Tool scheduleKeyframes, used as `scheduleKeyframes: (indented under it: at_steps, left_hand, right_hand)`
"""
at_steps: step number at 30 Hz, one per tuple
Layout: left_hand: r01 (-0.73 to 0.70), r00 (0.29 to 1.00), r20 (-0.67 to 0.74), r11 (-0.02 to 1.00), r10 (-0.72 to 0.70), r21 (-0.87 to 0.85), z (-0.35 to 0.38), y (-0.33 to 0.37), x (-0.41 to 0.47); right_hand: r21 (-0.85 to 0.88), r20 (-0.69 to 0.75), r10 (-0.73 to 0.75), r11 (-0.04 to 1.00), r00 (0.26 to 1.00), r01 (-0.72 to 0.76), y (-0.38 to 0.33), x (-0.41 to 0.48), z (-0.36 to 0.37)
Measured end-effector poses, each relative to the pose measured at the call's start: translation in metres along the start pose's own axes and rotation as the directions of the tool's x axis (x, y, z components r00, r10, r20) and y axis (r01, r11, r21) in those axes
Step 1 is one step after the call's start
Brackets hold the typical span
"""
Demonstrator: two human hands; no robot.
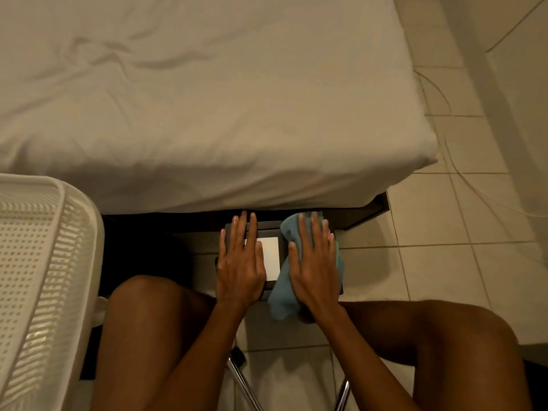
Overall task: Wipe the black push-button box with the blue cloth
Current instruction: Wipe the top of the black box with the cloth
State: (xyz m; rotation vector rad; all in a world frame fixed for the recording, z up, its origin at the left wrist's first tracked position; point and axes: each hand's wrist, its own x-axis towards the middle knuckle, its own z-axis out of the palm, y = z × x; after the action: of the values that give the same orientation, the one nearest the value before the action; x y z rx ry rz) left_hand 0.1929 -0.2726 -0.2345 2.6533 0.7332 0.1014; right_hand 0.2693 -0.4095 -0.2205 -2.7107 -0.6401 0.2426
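The black push-button box (pixel 268 229) lies on the floor at the bed's foot, between my knees, with a white panel (pixel 271 258) on its top face. My left hand (pixel 240 262) rests flat on the box's left half, fingers spread, holding nothing. My right hand (pixel 314 262) lies flat on the blue cloth (pixel 283 301), pressing it onto the box's right side. The cloth bunches out beyond my fingertips and hangs past the box's near edge. Any buttons on the box are hidden under my hands and the cloth.
A bed with a white sheet (pixel 207 99) fills the upper view, its dark frame just behind the box. A white perforated plastic basket (pixel 35 277) stands at the left. My bare knees flank the box. Chrome chair legs (pixel 243 381) show below. Beige tiled floor (pixel 459 247) extends right.
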Motion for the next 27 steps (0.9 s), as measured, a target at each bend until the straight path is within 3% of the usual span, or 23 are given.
scheduleKeyframes:
  at_steps: [2, 7, 12, 17, 19, 23, 27]
  left_hand:
    - [-0.006, 1.000, -0.016, 1.000, 0.007, 0.007, 0.000, 0.000, 0.002]
    - [-0.007, 1.000, -0.008, 1.000, 0.007, -0.007, -0.001, -0.001, -0.002]
    - [-0.003, 0.999, -0.035, 1.000, 0.004, 0.016, -0.001, 0.001, 0.003]
    - [-0.016, 1.000, -0.007, 1.000, 0.016, 0.024, 0.002, -0.003, -0.001]
    - [-0.008, 1.000, -0.007, 1.000, 0.008, 0.010, 0.000, -0.001, 0.000]
    - [-0.008, 1.000, -0.014, 1.000, 0.008, 0.012, -0.001, -0.001, 0.002]
    - [-0.009, 1.000, 0.004, 1.000, 0.009, 0.015, -0.001, -0.004, -0.001]
  right_hand:
    - [-0.055, -0.038, 0.072, 0.996, 0.997, -0.074, -0.011, 0.014, 0.002]
    - [0.021, 0.047, -0.179, 0.984, 0.983, 0.178, 0.003, -0.023, 0.001]
    - [0.012, -0.079, 0.110, 0.994, 0.991, -0.110, -0.019, 0.017, 0.003]
    - [-0.013, 0.036, -0.167, 0.986, 0.985, 0.168, -0.009, -0.007, 0.006]
    - [-0.019, 0.030, -0.174, 0.984, 0.984, 0.175, 0.003, -0.006, 0.005]
    - [-0.010, -0.009, -0.014, 1.000, 1.000, 0.014, -0.007, 0.016, 0.001]
    - [0.060, 0.069, -0.267, 0.963, 0.961, 0.263, 0.013, -0.026, 0.005]
